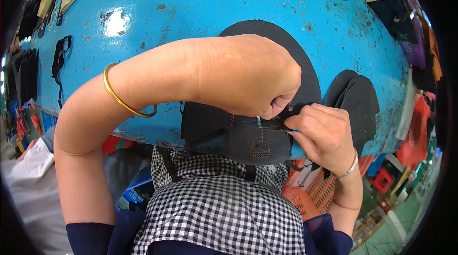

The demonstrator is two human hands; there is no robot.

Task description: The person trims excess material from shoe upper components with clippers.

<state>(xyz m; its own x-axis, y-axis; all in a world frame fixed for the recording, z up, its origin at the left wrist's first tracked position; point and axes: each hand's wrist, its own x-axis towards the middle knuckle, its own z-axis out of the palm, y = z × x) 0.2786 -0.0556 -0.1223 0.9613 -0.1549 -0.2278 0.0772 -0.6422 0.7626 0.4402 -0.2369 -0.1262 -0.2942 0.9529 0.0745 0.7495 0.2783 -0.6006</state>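
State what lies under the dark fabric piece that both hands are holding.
Under the dark fabric piece with brown stitching lie the worn blue table and a larger black oval sheet. The left hand and right hand hide its upper edge.

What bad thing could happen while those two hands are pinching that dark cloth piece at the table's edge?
The dark fabric piece sticks out past the edge of the blue table, so if the left hand or right hand loosens, it might drop onto the checkered apron.

Both hands pinch one small spot, so a hard tug could perhaps pull the stitching loose.

The left forearm crosses the work, so it may hide part of the piece.
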